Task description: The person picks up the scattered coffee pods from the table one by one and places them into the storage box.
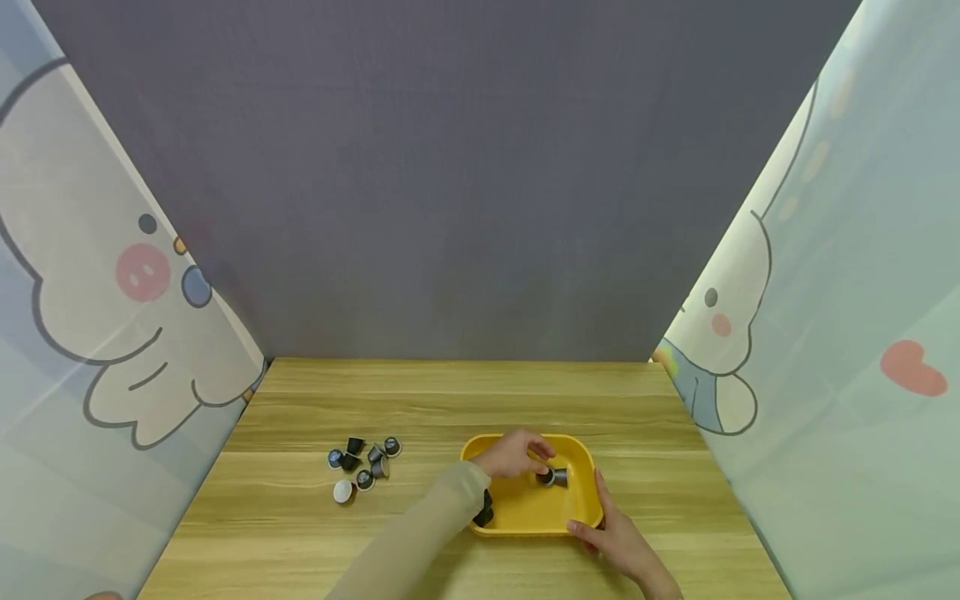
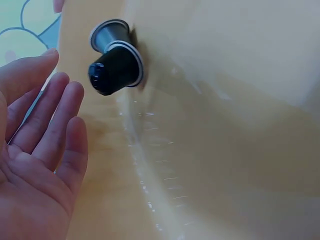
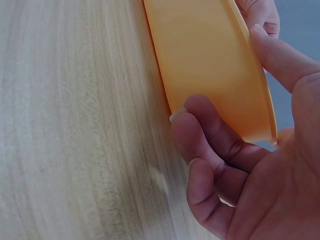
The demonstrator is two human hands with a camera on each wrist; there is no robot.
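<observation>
My left hand (image 1: 513, 455) reaches over the yellow tray (image 1: 528, 523), its fingers relaxed and apart. Right by its fingertips lie two coffee capsules, a black one (image 2: 116, 71) and a grey one (image 2: 111, 33), touching each other inside the tray. In the left wrist view the hand holds nothing. More black capsules (image 1: 483, 515) sit at the tray's left end, partly hidden by the left sleeve. My right hand (image 1: 621, 540) grips the tray's near right corner. In the right wrist view its bent fingers (image 3: 190, 137) rest against the outer wall.
Several loose capsules lie in a group on the wooden table (image 1: 300, 533) left of the tray, among them a white-topped one (image 1: 343, 492) and a black one (image 1: 356, 445). A grey panel (image 1: 465, 208) stands behind the table, with printed curtains (image 1: 832, 275) at both sides.
</observation>
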